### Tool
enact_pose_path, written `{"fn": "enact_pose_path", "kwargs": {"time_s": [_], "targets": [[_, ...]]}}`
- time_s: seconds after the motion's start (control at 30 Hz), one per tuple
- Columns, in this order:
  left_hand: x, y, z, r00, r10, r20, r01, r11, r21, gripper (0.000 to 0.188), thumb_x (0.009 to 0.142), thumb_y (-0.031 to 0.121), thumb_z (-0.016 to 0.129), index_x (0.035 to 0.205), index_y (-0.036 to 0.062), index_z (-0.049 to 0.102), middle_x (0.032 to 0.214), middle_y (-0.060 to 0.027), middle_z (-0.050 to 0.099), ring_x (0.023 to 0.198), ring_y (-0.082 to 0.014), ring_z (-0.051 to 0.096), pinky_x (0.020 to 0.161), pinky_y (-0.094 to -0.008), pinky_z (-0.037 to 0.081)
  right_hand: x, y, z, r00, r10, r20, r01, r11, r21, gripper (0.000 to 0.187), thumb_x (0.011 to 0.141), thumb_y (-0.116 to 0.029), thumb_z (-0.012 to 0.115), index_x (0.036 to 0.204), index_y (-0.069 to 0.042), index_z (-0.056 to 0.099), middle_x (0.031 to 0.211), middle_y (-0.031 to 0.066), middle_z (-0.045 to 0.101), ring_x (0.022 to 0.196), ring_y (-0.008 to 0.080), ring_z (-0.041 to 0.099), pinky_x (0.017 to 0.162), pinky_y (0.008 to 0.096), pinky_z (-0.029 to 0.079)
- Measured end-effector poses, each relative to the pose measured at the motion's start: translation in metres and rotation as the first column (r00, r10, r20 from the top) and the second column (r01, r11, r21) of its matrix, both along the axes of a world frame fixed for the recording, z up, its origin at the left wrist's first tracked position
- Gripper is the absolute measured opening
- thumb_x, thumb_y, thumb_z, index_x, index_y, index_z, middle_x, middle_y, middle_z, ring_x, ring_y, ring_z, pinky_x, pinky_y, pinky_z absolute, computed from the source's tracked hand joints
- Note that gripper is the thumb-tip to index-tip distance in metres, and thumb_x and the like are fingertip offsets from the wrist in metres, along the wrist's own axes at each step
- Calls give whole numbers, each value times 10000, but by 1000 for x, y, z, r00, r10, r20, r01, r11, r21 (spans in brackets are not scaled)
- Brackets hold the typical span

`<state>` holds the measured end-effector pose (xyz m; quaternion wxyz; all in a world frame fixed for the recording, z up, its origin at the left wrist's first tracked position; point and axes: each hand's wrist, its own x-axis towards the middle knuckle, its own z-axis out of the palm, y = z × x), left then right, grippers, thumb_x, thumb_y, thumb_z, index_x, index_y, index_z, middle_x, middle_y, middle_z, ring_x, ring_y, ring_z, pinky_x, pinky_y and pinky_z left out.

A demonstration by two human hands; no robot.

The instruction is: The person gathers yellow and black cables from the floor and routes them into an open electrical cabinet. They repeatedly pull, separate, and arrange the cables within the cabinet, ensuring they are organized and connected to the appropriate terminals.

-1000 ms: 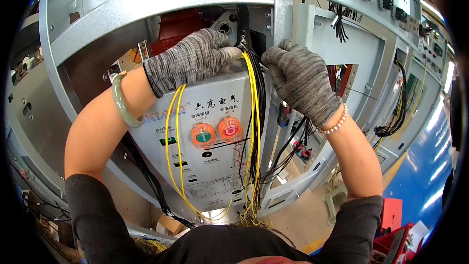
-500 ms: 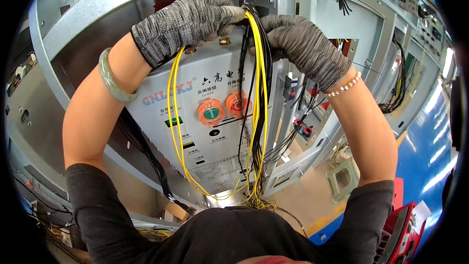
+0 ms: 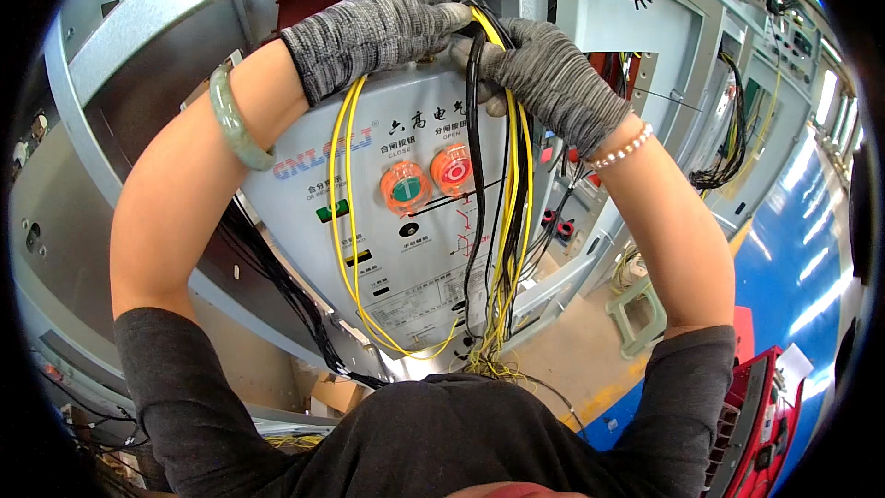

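A thick bundle of black and yellow wires (image 3: pixel 523 180) hangs down the front of a grey switchgear panel (image 3: pixel 295 207). My left hand (image 3: pixel 392 29), in a grey knit glove, is closed with thumb and fingertips on the bundle's upper end. From beneath it hangs a loop of yellow wire (image 3: pixel 348 194); where that loop passes under the glove is hidden. My right hand (image 3: pixel 539 69), gloved alike, is closed round the bundle just below, its fingers across the yellow wires. Some black wires (image 3: pixel 474 101) run down in front of those fingertips.
The panel carries a green button (image 3: pixel 406 188) and a red button (image 3: pixel 453 166) under clear orange-rimmed covers. A metal frame beam (image 3: pixel 203 2) crosses above my left arm. Another black cable bundle (image 3: pixel 286 300) hangs lower left. A pale green stool (image 3: pixel 636 318) stands on the floor at right.
My right hand's fingers have come round the bundle's front, and some black wires now stand apart to its left. My left hand stays at the top. The whole view has shifted slightly.
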<state>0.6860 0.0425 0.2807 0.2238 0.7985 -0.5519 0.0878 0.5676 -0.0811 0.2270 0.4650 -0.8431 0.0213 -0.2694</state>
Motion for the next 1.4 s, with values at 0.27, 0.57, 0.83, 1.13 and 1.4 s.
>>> {"fn": "enact_pose_path", "kwargs": {"time_s": [0.27,0.57,0.83,1.13,1.4], "targets": [[-4,-8,0,994,102,-45,-100,995,28,357,939,381,499,963,56,645,688,-35,592,576,-105,551,547,-257,488,6,-3,-7,725,-316,612,680,189,-708,326,895,-395,514,958,-96,627,826,125,657,774,258,663,662,395,525],[23,-11,-7,1000,-12,-13,12,999,43,353,944,362,504,870,37,621,631,-26,571,568,-99,515,555,-271,451,0,12,6,804,-277,526,541,-26,-840,169,886,-190,511,1025,-119,576,850,98,596,715,252,649,581,359,523],[14,-9,-7,999,29,21,-30,999,26,372,933,389,506,851,47,630,643,-41,582,576,-111,535,584,-283,460,-5,-22,13,819,-45,572,570,171,-804,153,841,-159,592,976,-86,597,834,105,619,739,268,640,653,343,523],[20,-7,-15,995,-70,-76,63,994,-94,314,932,344,514,903,48,614,650,-11,562,552,-114,529,530,-277,465,12,-45,7,813,44,580,375,722,-581,156,863,-143,629,973,-32,627,824,86,661,754,145,638,711,285,524],[16,-4,0,958,102,-269,-98,995,29,386,905,445,527,857,72,614,561,5,481,440,-89,449,386,-241,371,29,-54,-14,810,-97,579,229,961,-158,195,831,-157,655,945,1,637,748,70,659,621,143,628,579,256,521]]}}
